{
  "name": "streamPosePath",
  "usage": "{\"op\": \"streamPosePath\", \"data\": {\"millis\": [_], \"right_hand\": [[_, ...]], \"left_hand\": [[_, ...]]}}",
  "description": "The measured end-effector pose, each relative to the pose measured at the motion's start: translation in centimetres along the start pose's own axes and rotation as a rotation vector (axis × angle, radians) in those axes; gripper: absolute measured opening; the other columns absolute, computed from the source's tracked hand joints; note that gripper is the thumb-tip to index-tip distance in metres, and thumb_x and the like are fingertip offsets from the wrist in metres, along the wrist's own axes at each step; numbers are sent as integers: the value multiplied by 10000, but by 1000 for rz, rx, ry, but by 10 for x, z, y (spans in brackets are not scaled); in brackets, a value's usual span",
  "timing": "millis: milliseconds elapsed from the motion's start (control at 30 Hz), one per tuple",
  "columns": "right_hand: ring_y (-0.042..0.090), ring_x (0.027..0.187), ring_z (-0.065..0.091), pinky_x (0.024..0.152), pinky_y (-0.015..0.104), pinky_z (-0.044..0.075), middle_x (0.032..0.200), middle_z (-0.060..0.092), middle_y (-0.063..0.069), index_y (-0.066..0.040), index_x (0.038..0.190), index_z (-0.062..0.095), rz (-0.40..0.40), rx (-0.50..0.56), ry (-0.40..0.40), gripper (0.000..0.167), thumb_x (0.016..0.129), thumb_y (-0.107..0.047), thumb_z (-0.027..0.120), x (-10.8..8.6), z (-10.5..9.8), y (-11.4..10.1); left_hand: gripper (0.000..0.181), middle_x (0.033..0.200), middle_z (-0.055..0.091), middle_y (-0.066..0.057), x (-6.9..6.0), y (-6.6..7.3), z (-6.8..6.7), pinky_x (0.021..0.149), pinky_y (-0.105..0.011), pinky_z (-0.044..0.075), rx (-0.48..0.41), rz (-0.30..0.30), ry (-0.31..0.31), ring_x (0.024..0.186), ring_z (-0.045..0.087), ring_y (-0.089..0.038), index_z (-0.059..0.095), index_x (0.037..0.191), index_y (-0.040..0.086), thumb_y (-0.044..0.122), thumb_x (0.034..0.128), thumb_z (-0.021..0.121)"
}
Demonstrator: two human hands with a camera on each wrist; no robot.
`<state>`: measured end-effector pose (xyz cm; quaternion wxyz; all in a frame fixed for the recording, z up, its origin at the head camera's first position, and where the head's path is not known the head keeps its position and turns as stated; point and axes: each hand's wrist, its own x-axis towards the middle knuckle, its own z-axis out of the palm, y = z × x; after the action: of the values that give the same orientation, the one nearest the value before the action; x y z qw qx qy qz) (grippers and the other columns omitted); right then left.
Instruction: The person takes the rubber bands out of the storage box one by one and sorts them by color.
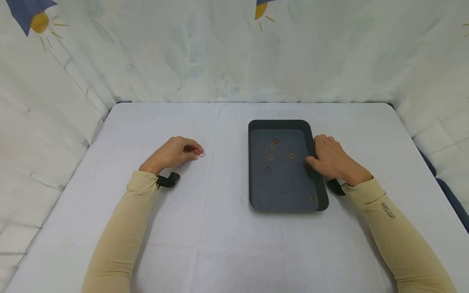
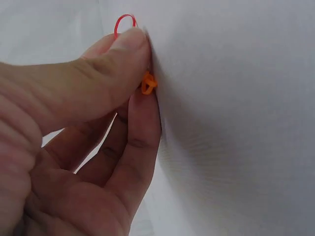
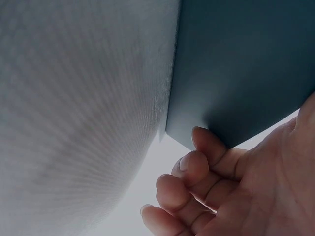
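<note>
Your dark tray [image 1: 283, 187] has a smooth, matt finish; you cannot tell whether it is plastic or coated metal. You see the red band [image 2: 125, 15] as smooth, slightly glossy rubber, and the orange band [image 2: 147, 84] looks rubbery too. Your white tablecloth [image 1: 227, 232] is matt woven fabric, finely textured up close and lightly creased. Your tan sleeves [image 1: 121, 232] look like thin, smooth, matt cloth. The black wrist mount [image 1: 172, 179] looks like plastic, and the backdrop [image 1: 220, 53] before you like soft, rippled, printed cloth.
</note>
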<state>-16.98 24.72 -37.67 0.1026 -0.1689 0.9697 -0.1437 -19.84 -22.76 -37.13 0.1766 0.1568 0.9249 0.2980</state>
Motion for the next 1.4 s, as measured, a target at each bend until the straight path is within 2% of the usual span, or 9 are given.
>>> {"op": "streamPosePath", "data": {"millis": [333,567,833,1167,1267,1400], "right_hand": [[373,966,408,839,468,352,1111,482,240,139,1258,430,-5,-1,1,476,1001,-256,504,-1,-1,0],[380,981,423,856,490,372,1123,497,244,143,1267,440,-3,2,10,488,996,-258,511,0,1,0],[387,966,424,842,493,375,1098,492,247,141,1236,446,-11,-6,6,483,998,-273,519,0,0,1],[403,986,438,850,511,383,1108,500,257,143,1239,448,-21,-7,15,476,1000,-263,516,-1,-1,0],[409,1006,440,872,527,387,1134,503,266,151,1264,440,-19,-3,14,492,1002,-258,516,-1,-1,-1],[409,1008,434,877,530,387,1145,501,272,156,1276,431,-17,0,10,501,1005,-258,513,-1,-1,0]], "left_hand": [[165,1079,778,-34,-4,-1,-3,929,-361,505,37,-32,35,995,676,-197,777,1109,152,123,949,746],[154,1110,783,-19,-6,0,-4,925,-330,504,34,-33,23,1021,679,-193,785,1098,173,138,956,736],[193,1098,789,-39,-7,3,-6,911,-357,511,74,13,29,1024,686,-212,789,1098,145,59,962,681],[231,1044,780,-72,-8,9,-8,875,-343,518,122,23,46,975,673,-214,787,1095,102,7,941,643],[227,1046,777,-102,-9,12,-11,891,-374,535,147,35,65,976,686,-234,783,1112,69,-2,935,660],[239,1126,774,-149,-10,17,-13,944,-430,556,165,54,79,1029,705,-272,762,1176,24,15,955,670]]}}
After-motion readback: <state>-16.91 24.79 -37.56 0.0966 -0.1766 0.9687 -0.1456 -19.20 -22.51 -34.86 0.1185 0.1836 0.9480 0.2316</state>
